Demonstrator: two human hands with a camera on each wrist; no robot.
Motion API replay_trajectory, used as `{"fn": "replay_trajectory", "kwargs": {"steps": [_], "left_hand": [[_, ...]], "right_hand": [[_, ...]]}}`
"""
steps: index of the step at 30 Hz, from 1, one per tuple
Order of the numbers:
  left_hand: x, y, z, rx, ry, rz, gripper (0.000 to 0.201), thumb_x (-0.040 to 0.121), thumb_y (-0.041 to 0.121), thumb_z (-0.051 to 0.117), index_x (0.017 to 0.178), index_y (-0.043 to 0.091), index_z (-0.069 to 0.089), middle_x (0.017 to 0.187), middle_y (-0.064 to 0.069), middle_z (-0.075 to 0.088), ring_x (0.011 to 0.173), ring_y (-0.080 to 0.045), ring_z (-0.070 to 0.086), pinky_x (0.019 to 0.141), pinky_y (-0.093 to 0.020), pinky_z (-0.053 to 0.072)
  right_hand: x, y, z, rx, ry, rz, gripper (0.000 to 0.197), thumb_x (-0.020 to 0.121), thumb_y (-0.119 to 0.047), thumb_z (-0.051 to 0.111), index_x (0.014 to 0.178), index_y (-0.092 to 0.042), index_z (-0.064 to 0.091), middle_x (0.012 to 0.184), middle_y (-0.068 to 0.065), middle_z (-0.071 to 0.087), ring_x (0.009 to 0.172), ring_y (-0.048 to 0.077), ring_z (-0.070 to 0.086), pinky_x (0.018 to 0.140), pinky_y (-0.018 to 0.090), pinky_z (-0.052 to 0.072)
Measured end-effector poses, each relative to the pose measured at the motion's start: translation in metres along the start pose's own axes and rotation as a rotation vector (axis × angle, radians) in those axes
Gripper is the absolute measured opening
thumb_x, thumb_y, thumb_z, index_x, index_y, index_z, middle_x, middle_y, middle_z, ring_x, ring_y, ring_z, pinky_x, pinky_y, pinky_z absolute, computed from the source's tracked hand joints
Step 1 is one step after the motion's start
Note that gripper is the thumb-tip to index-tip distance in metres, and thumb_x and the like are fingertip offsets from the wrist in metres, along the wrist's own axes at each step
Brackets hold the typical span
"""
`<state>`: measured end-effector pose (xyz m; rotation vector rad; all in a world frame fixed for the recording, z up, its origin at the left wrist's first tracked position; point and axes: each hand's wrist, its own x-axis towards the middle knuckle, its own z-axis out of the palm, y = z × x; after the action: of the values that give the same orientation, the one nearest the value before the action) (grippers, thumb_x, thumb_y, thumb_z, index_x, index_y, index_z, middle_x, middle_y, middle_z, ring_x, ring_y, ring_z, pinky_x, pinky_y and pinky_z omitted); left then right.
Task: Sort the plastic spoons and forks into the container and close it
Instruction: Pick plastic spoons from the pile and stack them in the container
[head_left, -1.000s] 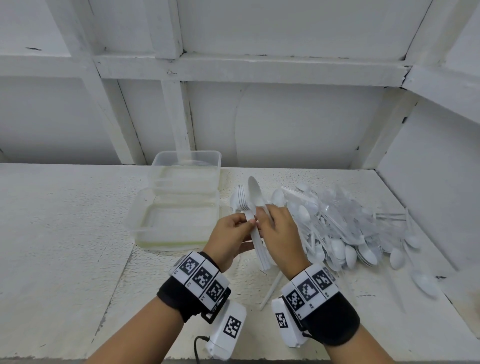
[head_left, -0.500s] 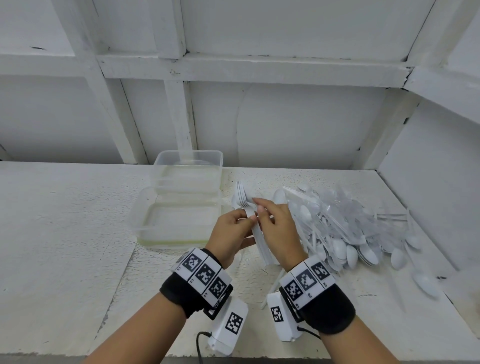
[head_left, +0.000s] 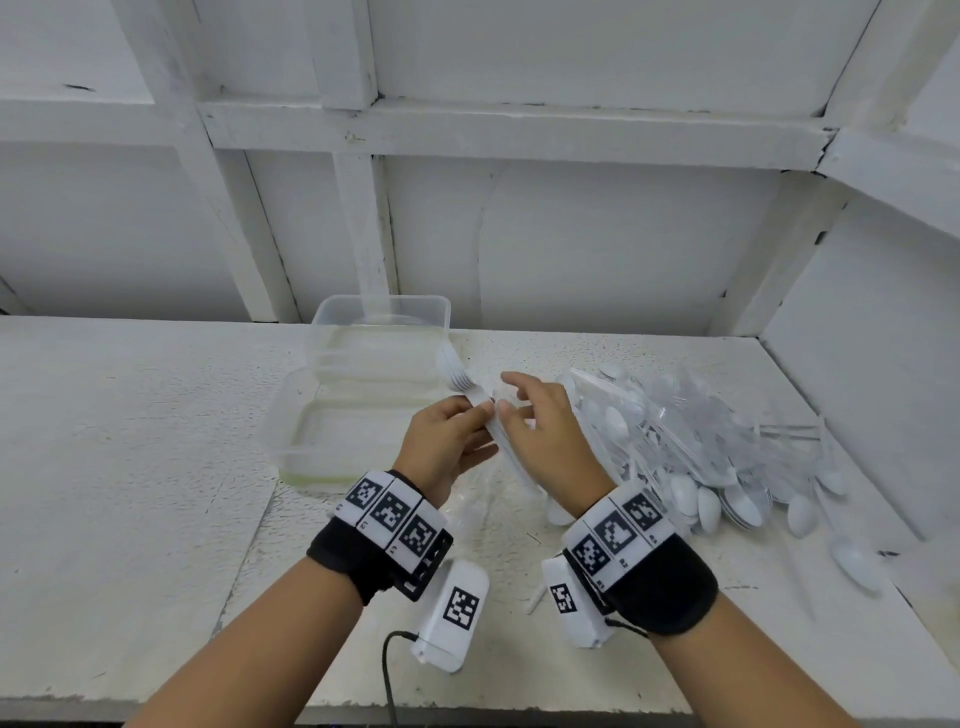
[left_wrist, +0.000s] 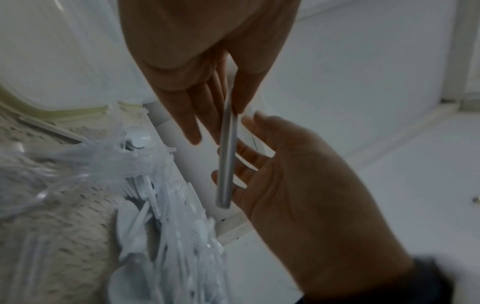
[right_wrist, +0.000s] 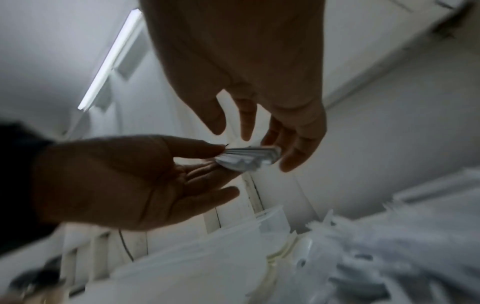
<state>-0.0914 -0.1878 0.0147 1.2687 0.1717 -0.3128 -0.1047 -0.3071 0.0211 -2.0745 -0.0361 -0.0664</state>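
Observation:
My left hand (head_left: 475, 413) pinches a stack of white plastic forks (head_left: 463, 383) by the handles, tines pointing up and left over the right edge of the clear container (head_left: 332, 322). The left wrist view shows the stacked handles (left_wrist: 227, 156) edge-on between thumb and fingers of the left hand (left_wrist: 226, 115). My right hand (head_left: 514, 400) hovers just right of the stack with its fingers spread; whether a fingertip touches the stack I cannot tell. In the right wrist view the right hand (right_wrist: 249, 131) sits above the fork stack (right_wrist: 249, 158).
The container's lid (head_left: 311, 457) lies flat in front of the tub. A large loose pile of clear and white spoons and forks (head_left: 701, 452) covers the right of the white table (head_left: 130, 467), near the side wall (head_left: 857, 389). Stray spoons (head_left: 857, 564) lie near the right edge.
My right hand has let go of the stack and spread its fingers, drifting slightly right. The stack has tipped left toward the container. The spoon bowl seen above the forks earlier no longer shows.

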Motion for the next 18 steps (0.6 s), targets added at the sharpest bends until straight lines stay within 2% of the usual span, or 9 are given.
{"fn": "replay_trajectory", "kwargs": {"steps": [2, 5, 8, 10, 12, 14, 16, 18], "left_hand": [[0.005, 0.003, -0.003, -0.038, 0.069, -0.002, 0.016, 0.092, 0.014, 0.056, 0.076, 0.014, 0.056, 0.087, -0.005, 0.067, 0.077, -0.014, 0.061, 0.077, -0.030, 0.047], [0.008, 0.006, -0.006, -0.087, 0.147, -0.018, 0.015, 0.092, 0.019, 0.056, 0.076, 0.019, 0.058, 0.076, 0.005, 0.065, 0.073, -0.007, 0.057, 0.070, -0.028, 0.037], [0.009, 0.012, -0.010, -0.105, 0.164, 0.003, 0.017, 0.092, 0.019, 0.055, 0.076, 0.018, 0.059, 0.068, 0.009, 0.066, 0.073, -0.007, 0.059, 0.072, -0.027, 0.038], [0.010, 0.020, -0.018, -0.038, 0.139, 0.035, 0.015, 0.093, 0.018, 0.053, 0.080, 0.015, 0.060, 0.074, 0.005, 0.068, 0.077, -0.008, 0.061, 0.074, -0.028, 0.040], [0.010, 0.033, -0.032, 0.138, 0.095, 0.056, 0.015, 0.095, 0.021, 0.051, 0.087, 0.014, 0.062, 0.085, 0.001, 0.069, 0.081, -0.011, 0.063, 0.074, -0.028, 0.043], [0.012, 0.048, -0.051, 0.411, 0.087, 0.075, 0.018, 0.096, 0.025, 0.050, 0.095, 0.014, 0.064, 0.090, 0.000, 0.069, 0.076, -0.011, 0.061, 0.067, -0.025, 0.045], [0.018, 0.064, -0.078, 0.696, 0.147, 0.146, 0.020, 0.096, 0.025, 0.049, 0.099, 0.012, 0.064, 0.087, 0.001, 0.068, 0.067, -0.009, 0.054, 0.056, -0.022, 0.041], [0.030, 0.080, -0.109, 0.937, 0.250, 0.194, 0.022, 0.096, 0.023, 0.048, 0.101, 0.008, 0.064, 0.089, -0.003, 0.067, 0.063, -0.009, 0.049, 0.053, -0.023, 0.037]], "right_hand": [[0.002, 0.001, 0.005, -0.183, -0.006, -0.121, 0.037, 0.095, -0.028, 0.049, 0.131, -0.019, 0.046, 0.122, 0.004, 0.048, 0.101, 0.010, 0.050, 0.085, 0.018, 0.038], [0.008, -0.003, 0.012, -0.377, -0.021, -0.246, 0.039, 0.096, -0.024, 0.049, 0.133, -0.013, 0.047, 0.122, 0.008, 0.052, 0.107, 0.017, 0.052, 0.084, 0.015, 0.033], [0.016, -0.010, 0.019, -0.435, -0.008, -0.335, 0.036, 0.098, -0.019, 0.043, 0.133, -0.011, 0.049, 0.117, 0.011, 0.055, 0.106, 0.021, 0.054, 0.082, 0.015, 0.032], [0.023, -0.014, 0.023, -0.431, -0.024, -0.358, 0.034, 0.098, -0.017, 0.042, 0.131, -0.010, 0.051, 0.114, 0.013, 0.056, 0.103, 0.023, 0.054, 0.082, 0.018, 0.034], [0.033, -0.019, 0.025, -0.414, -0.035, -0.334, 0.034, 0.098, -0.016, 0.044, 0.130, -0.007, 0.052, 0.116, 0.014, 0.058, 0.105, 0.025, 0.054, 0.084, 0.020, 0.035], [0.045, -0.024, 0.027, -0.388, -0.057, -0.300, 0.034, 0.097, -0.016, 0.046, 0.128, -0.006, 0.053, 0.116, 0.014, 0.059, 0.106, 0.025, 0.054, 0.085, 0.020, 0.035], [0.059, -0.028, 0.031, -0.385, -0.108, -0.285, 0.032, 0.096, -0.016, 0.048, 0.125, -0.007, 0.056, 0.112, 0.014, 0.061, 0.102, 0.025, 0.055, 0.080, 0.020, 0.035], [0.073, -0.031, 0.040, -0.413, -0.195, -0.279, 0.031, 0.095, -0.015, 0.048, 0.124, -0.007, 0.057, 0.110, 0.013, 0.061, 0.100, 0.025, 0.056, 0.078, 0.022, 0.036]]}}
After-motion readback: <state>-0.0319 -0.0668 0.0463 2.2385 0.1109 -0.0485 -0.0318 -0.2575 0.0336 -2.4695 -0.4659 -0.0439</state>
